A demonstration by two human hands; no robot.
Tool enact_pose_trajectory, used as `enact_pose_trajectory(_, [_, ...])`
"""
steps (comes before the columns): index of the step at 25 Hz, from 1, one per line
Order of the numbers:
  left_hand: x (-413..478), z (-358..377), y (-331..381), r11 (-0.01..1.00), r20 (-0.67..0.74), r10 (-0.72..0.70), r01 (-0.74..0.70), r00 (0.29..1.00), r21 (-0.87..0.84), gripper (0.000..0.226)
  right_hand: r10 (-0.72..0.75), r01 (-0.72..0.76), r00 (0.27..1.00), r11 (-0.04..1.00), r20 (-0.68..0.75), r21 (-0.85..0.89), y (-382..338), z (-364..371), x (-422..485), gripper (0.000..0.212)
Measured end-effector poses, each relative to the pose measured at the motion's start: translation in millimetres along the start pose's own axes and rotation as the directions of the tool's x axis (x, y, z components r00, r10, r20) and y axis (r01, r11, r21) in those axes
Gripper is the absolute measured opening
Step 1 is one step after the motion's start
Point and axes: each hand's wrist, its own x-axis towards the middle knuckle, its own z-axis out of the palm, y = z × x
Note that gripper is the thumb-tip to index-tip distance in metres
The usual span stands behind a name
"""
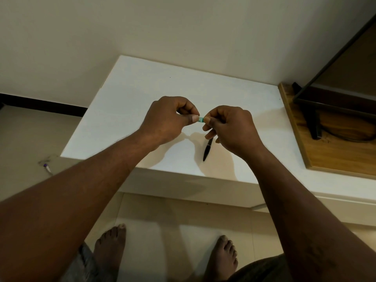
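Over a white table (126,94), both hands (200,120) pinch a small green piece (201,119).

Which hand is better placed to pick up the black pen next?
Right, probably: the right hand is directly above the pen, while the left hand sits farther off. Both pinch the small teal piece.

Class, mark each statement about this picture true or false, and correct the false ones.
1. The left hand and right hand both pinch a small teal object. True.
2. The right hand holds the black pen. False: it lies on the white table.
3. The teal object rests on the table. False: the hands hold it above the table.
4. A wooden board lies at the table's right. True.
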Motion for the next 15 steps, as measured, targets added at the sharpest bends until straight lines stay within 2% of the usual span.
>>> enact_pose_trajectory(11, [-1.5,-1.0,1.6,0.995,0.031,-0.074,0.076,0.997,-0.060,0.004,0.074,-0.078,0.997,0.976,0.026,0.204,-1.9,0.1,-2.8,0.012])
enact_pose_trajectory(13, [-1.3,-0.8,2.4,0.998,0.033,-0.067,0.067,0.997,0.014,0.007,0.081,-0.086,0.996,0.972,0.029,0.217,-1.9,-0.7,-1.7,0.013])
enact_pose_trajectory(15, [-1.0,-0.1,2.1,0.984,0.026,-0.045,0.039,0.999,0.171,0.010,0.089,-0.092,0.996,0.981,0.026,0.170,-1.4,0.2,-1.4,0.015])
